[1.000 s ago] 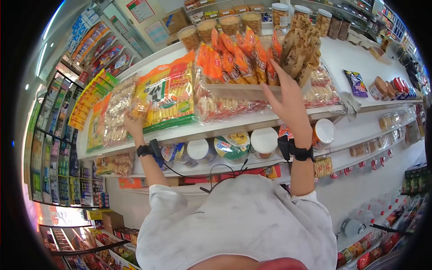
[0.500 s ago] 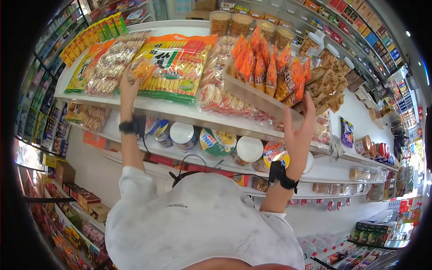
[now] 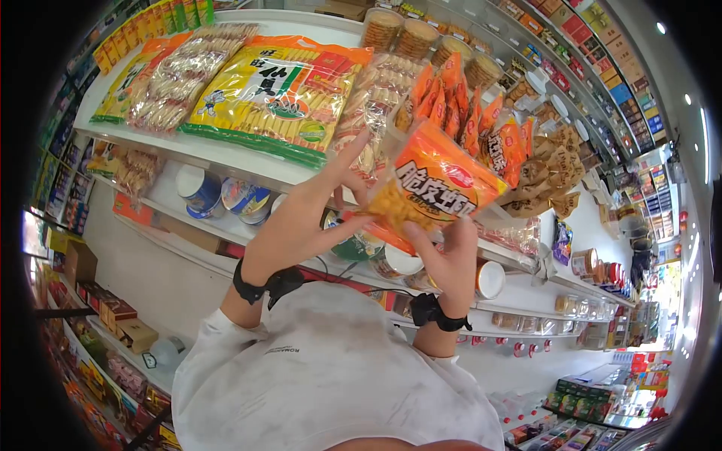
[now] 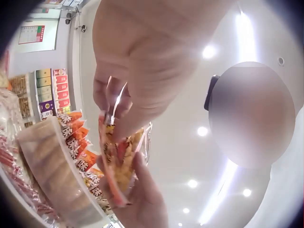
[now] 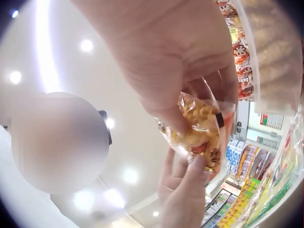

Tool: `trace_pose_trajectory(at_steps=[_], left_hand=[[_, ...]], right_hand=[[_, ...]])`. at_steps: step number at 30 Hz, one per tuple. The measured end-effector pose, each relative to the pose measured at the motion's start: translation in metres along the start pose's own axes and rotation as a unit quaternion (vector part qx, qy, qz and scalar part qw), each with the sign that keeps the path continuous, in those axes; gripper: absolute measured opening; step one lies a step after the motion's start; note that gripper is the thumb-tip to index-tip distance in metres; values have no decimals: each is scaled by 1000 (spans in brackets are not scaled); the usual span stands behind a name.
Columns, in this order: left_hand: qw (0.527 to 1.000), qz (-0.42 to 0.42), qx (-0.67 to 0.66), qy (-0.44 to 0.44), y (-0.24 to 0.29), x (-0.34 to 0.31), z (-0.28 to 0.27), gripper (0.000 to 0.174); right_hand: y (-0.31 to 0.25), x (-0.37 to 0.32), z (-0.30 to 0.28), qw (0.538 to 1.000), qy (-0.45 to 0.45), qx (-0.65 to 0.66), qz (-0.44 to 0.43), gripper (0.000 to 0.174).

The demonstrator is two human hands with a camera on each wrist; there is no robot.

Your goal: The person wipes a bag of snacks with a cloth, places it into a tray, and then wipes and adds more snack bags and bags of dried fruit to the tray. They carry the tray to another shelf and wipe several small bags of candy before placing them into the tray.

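An orange snack bag (image 3: pixel 440 180) with a clear lower part showing yellow pieces is held tilted between both hands above the shelf's front edge. My left hand (image 3: pixel 297 225) pinches its left side, forefinger extended; my right hand (image 3: pixel 450 263) grips the lower right edge, thumb on the front. In the left wrist view, my left hand (image 4: pixel 142 57) is above the bag (image 4: pixel 118 161) and my right hand (image 4: pixel 145 204) below. The right wrist view has my right hand (image 5: pixel 175 57) over the bag (image 5: pixel 202 126), with the left thumb pressed against it.
Behind the held bag, a tray (image 4: pixel 61 175) contains similar orange bags (image 3: pixel 451 94) and brown packets (image 3: pixel 553 169). A large yellow cracker bag (image 3: pixel 274 98) lies to the left, beside clear packs (image 3: pixel 188 79). Round tubs (image 3: pixel 199 192) stand on the shelf below; clear jars (image 3: pixel 382 28) stand behind.
My left hand has moved right from over the cracker bags, bringing the snack bag to the centre. My right hand has left the tray's side and now grips that bag too.
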State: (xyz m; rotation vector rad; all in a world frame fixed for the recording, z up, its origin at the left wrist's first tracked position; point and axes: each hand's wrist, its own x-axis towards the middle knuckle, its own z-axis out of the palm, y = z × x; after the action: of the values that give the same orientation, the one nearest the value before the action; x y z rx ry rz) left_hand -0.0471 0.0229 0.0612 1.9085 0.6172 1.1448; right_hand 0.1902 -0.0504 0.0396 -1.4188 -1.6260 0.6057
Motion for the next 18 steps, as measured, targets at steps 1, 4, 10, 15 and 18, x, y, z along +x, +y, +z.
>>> trace_pose_trajectory(at_steps=[1,4,10,15,18], left_hand=[[998,-15,-57,11,4,4,0,64],[996,53,-26,69,-36,22,-5,65],[968,91,93,216,-73,103,33,49],[996,56,39,55,-51,121,55,55],[965,196,148,94,-59,113,72,57]], right_hand=[[7,-7,-3,999,25,-26,3,59],[6,-7,-12,993,93,73,-20,61],[15,-11,-17,956,224,187,-15,54],[11,-30,-23,957,249,148,-13,49],[17,-36,-27,955,261,143,2,47]])
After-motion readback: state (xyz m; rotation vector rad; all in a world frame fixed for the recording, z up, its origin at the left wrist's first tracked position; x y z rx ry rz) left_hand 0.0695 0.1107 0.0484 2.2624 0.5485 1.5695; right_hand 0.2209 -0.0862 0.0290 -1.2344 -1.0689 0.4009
